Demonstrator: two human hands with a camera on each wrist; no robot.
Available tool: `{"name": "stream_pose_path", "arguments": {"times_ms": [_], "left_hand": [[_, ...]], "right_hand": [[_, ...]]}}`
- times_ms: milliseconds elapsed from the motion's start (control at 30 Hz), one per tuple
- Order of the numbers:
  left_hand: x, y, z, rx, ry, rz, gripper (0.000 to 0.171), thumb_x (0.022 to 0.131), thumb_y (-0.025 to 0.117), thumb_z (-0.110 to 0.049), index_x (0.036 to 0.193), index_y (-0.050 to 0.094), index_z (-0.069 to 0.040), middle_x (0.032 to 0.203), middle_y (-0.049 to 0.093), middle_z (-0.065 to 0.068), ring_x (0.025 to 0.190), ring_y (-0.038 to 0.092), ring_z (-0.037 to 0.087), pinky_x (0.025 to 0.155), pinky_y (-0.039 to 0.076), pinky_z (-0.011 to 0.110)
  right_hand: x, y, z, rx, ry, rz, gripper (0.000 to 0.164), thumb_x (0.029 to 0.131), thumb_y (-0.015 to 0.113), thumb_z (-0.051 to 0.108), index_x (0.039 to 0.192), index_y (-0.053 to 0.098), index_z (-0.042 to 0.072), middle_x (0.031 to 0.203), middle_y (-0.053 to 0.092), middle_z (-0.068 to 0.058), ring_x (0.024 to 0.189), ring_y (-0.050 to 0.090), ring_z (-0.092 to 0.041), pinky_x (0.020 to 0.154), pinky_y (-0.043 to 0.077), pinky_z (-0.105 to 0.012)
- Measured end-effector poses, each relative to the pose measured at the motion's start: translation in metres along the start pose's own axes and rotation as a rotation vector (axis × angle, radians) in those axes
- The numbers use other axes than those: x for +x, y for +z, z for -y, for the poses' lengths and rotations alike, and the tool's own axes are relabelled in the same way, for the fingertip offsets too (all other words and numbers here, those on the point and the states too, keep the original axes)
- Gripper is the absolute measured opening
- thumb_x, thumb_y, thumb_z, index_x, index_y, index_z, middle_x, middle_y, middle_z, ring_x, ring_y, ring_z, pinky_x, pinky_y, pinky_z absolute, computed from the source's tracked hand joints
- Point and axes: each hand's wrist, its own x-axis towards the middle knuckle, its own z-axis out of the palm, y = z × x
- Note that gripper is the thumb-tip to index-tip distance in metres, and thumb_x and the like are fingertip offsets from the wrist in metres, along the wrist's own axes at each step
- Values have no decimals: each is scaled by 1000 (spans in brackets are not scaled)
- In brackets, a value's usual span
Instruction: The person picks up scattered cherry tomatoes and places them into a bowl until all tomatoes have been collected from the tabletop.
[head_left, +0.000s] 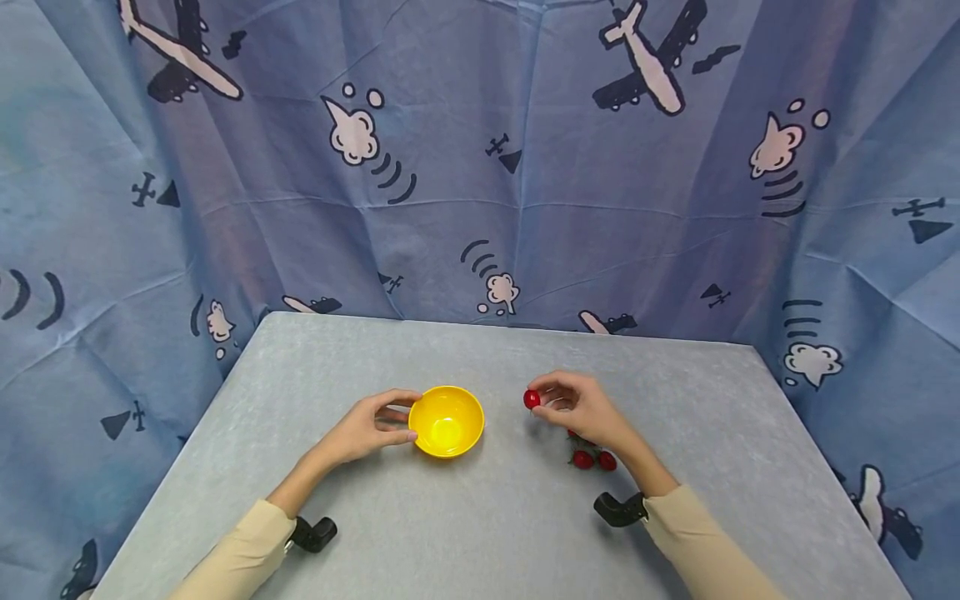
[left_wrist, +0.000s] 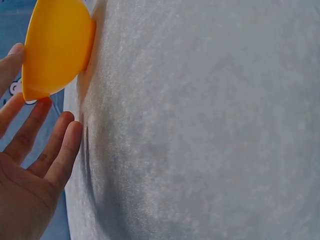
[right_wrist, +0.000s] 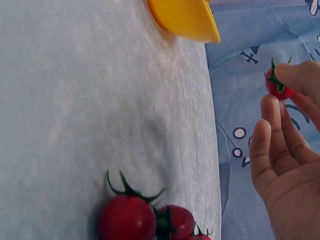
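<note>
A yellow bowl (head_left: 447,423) sits upright on the table, its inside bare. My left hand (head_left: 372,429) holds it at the left side, with the thumb and fingertips at the rim. In the left wrist view, the lower fingers hang beside the bowl (left_wrist: 57,47). My right hand (head_left: 579,408), raised over the table to the right of the bowl, pinches a red cherry tomato (head_left: 532,399) between thumb and fingers. Its green calyx faces the right wrist camera. More cherry tomatoes (right_wrist: 127,218) with green calyxes lie on the table below the right hand, partly hidden by it in the head view.
The grey table (head_left: 465,533) reaches back to a blue curtain (head_left: 450,167) printed with planes and clouds. A black wrist mount (head_left: 313,535) sticks out at the left wrist, and another black mount (head_left: 619,509) at the right, low over the tabletop.
</note>
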Motion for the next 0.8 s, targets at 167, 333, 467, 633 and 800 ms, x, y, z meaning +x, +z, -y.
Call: {"name": "stream_pose_path", "arguments": {"times_ms": [167,333,467,633,800], "left_hand": [[0,0,-1,0,2,1,58,90,79,-6,141,55,1,140,56,18,115,62,35,92,56,39],[0,0,0,-3,-2,4,57,90,79,-6,142,55,1,140,56,18,116,62,35,92,56,38],[0,1,0,-6,-5,7,57,90,79,-6,142,55,1,140,56,18,116,62,35,92,56,36],[0,0,1,-11,-5,6,57,90,79,-5,142,54,1,140,55,19,116,62,35,92,56,36],[0,0,0,-13,-4,6,57,90,79,-5,141,55,1,140,55,19,115,62,35,92,56,36]], "right_hand": [[4,7,4,-13,6,18,28,88,80,3,115,72,5,105,71,-6,91,66,-27,77,58,-31],[9,16,8,-15,18,37,28,88,80,5,115,72,6,106,71,-4,92,65,-26,79,58,-32],[14,22,9,-10,23,47,30,88,81,3,117,71,4,107,70,-8,92,65,-27,80,59,-33],[22,33,18,-19,17,82,32,87,78,-5,118,69,-4,109,70,-16,94,64,-34,80,59,-41],[26,43,44,-2,0,139,30,87,74,-10,116,66,-11,109,68,-22,93,64,-39,80,59,-47]]}}
